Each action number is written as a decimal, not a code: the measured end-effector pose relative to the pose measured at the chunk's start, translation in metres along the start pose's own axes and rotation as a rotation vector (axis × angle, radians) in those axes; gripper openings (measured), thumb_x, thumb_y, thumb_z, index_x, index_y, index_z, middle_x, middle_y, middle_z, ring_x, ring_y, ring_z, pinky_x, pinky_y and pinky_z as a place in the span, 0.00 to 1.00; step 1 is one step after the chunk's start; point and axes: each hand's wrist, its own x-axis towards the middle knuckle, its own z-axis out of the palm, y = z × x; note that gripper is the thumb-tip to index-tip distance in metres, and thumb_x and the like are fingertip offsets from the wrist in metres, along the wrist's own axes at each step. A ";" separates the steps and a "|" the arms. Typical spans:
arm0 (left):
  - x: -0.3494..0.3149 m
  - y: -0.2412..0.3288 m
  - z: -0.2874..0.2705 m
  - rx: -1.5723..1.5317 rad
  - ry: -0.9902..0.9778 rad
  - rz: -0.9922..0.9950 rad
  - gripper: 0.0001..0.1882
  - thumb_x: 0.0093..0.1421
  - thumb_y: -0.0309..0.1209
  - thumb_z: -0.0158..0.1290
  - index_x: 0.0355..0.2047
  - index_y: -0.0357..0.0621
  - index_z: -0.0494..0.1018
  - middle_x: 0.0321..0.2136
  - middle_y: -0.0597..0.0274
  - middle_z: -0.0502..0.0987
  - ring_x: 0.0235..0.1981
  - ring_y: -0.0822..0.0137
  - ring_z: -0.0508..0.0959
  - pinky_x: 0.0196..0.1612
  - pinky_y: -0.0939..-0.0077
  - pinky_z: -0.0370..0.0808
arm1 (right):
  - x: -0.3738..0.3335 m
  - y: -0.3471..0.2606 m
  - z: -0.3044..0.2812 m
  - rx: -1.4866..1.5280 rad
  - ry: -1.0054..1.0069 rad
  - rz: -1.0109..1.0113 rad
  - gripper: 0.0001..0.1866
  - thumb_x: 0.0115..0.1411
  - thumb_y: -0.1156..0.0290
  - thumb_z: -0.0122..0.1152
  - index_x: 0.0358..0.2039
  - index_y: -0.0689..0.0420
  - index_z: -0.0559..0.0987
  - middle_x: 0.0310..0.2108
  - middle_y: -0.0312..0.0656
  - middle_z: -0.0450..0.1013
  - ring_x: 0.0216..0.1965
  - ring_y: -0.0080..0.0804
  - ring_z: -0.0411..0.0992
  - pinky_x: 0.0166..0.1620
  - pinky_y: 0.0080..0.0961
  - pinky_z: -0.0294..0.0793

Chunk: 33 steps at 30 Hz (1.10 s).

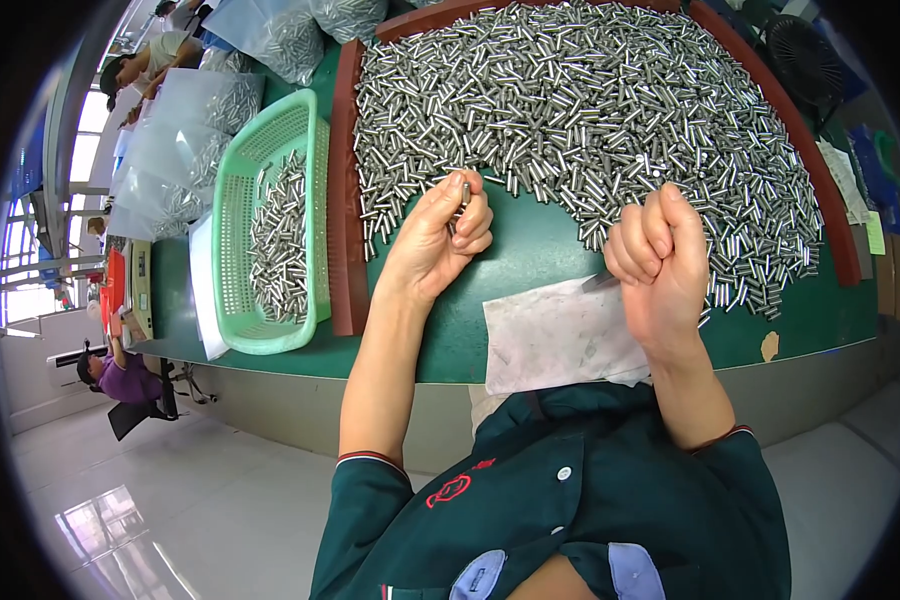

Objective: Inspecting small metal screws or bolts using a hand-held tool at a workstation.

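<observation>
My left hand [438, 238] is closed, with a short metal pin [466, 194] upright between thumb and fingers, over the near edge of the pile. To its right my right hand [660, 255] is curled shut with the thumb on top; what it holds, if anything, is hidden. A dark flat pointed piece [598, 282] shows beside that hand's lower edge, over a stained whitish cloth [550, 335]; I cannot tell whether the hand grips it. Beyond both hands spreads a large heap of shiny metal pins [570, 100] on the green tabletop [540, 235].
Dark red wooden rails [346, 200] border the heap. Left of them stands a light green plastic basket [270, 345] holding more pins. Clear bags of pins [175, 160] lie farther left, near a scale [138, 290]. A black fan [805, 60] stands at the far right. Other people work at the left.
</observation>
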 end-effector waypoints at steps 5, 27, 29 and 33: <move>-0.001 -0.001 0.004 0.202 0.174 0.030 0.13 0.62 0.35 0.37 0.34 0.35 0.64 0.16 0.65 0.63 0.15 0.79 0.58 0.18 0.88 0.55 | 0.002 0.003 0.001 -0.017 0.017 0.013 0.21 0.62 0.63 0.32 0.11 0.49 0.54 0.07 0.28 0.47 0.09 0.16 0.41 0.14 0.16 0.42; -0.079 -0.064 0.063 2.029 0.245 0.208 0.05 0.54 0.27 0.47 0.30 0.42 0.62 0.12 0.56 0.67 0.14 0.55 0.69 0.17 0.66 0.62 | -0.018 0.017 0.015 -0.086 -0.138 0.072 0.20 0.62 0.64 0.31 0.12 0.51 0.54 0.07 0.30 0.48 0.10 0.16 0.41 0.15 0.16 0.43; -0.078 -0.066 0.062 2.020 0.269 0.191 0.05 0.54 0.27 0.47 0.29 0.42 0.62 0.12 0.56 0.67 0.14 0.56 0.69 0.17 0.66 0.62 | -0.020 0.024 0.016 -0.088 -0.139 0.098 0.21 0.61 0.64 0.31 0.11 0.51 0.53 0.07 0.30 0.48 0.11 0.17 0.41 0.16 0.17 0.43; -0.075 -0.069 0.057 2.009 0.285 0.240 0.08 0.53 0.26 0.48 0.25 0.41 0.58 0.10 0.56 0.66 0.12 0.56 0.69 0.15 0.66 0.63 | -0.017 0.033 0.015 -0.103 -0.100 0.096 0.21 0.61 0.64 0.32 0.10 0.51 0.53 0.07 0.30 0.48 0.11 0.17 0.41 0.16 0.17 0.43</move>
